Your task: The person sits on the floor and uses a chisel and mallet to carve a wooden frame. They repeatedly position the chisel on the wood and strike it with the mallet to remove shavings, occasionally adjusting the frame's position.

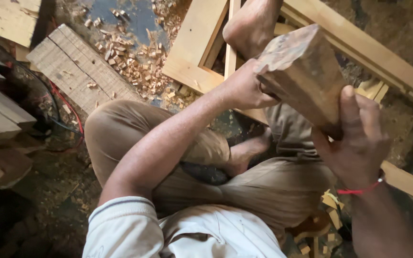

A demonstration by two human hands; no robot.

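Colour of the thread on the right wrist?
Red: a thin red thread band round the right hand's wrist, clearest in the head view.

Two hands (244, 88) (359, 138), one wood block (304, 71), one wooden frame (197, 52), one plank (77, 67).

No packages, labels, signs or screens are visible in this view.
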